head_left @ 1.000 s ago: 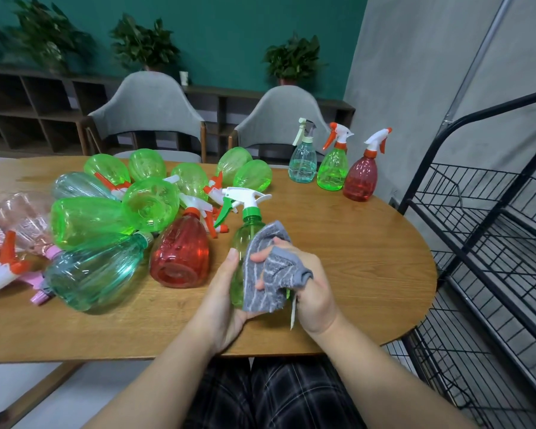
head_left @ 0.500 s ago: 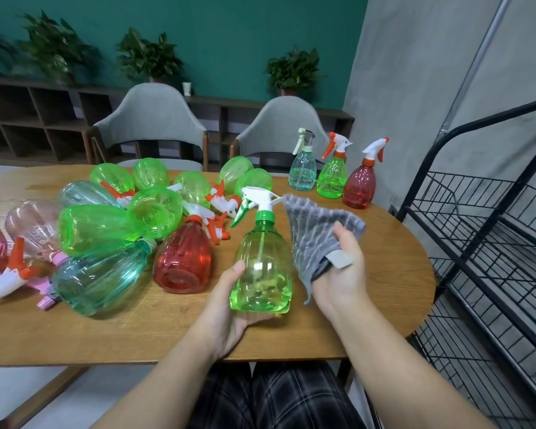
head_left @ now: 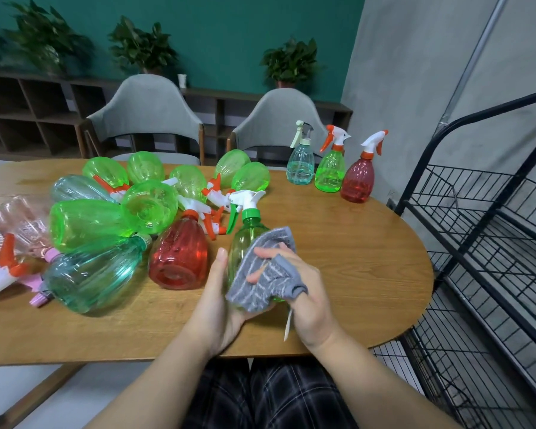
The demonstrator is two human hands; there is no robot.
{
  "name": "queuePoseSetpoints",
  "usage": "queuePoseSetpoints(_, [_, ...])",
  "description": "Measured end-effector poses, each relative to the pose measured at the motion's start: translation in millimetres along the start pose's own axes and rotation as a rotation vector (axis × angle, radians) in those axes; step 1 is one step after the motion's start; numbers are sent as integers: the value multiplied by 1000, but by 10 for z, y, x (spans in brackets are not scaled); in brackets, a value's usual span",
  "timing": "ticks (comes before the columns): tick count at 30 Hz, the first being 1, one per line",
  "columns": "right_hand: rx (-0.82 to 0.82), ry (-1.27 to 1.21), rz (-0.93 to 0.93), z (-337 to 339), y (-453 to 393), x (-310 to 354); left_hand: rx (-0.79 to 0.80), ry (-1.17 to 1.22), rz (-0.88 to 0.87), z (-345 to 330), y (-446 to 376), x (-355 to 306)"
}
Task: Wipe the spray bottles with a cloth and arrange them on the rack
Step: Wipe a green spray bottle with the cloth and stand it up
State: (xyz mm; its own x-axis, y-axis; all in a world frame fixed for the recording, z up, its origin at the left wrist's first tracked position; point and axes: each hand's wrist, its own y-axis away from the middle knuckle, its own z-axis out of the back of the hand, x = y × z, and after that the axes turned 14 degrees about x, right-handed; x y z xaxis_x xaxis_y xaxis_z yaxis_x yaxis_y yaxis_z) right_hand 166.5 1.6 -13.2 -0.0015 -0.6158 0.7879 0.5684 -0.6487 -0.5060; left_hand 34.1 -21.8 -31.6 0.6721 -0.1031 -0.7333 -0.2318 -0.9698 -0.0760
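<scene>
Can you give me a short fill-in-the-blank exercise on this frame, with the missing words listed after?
1. The left hand holds a ____ spray bottle with a green collar.
2. The right hand presses a grey ____ against that bottle.
3. At the table's far end, ____ bottles stand upright.
4. The black wire rack stands to the person's ____.

Missing words: green; cloth; three; right

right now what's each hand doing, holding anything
Left hand: holds the green spray bottle from below, thumb up its side.
Right hand: fingers press the grey cloth against the bottle.
</scene>
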Motion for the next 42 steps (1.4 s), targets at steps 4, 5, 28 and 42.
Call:
queuePoseSetpoints(4, [-31, -21, 116, -37, -6, -2, -16, -15, 23, -10, -12, -5])
queuePoseSetpoints(5, [-32, -49, 145, -36, -1, 5, -46, -32, 20, 16, -28, 13])
queuePoseSetpoints(28, [-89, -127, -76, 64, -70, 48, -2, -135, 7, 31, -10, 10])
queuePoseSetpoints(42, [-9, -94, 83, -14, 155, 40, 9, -59, 32, 33, -19, 10])
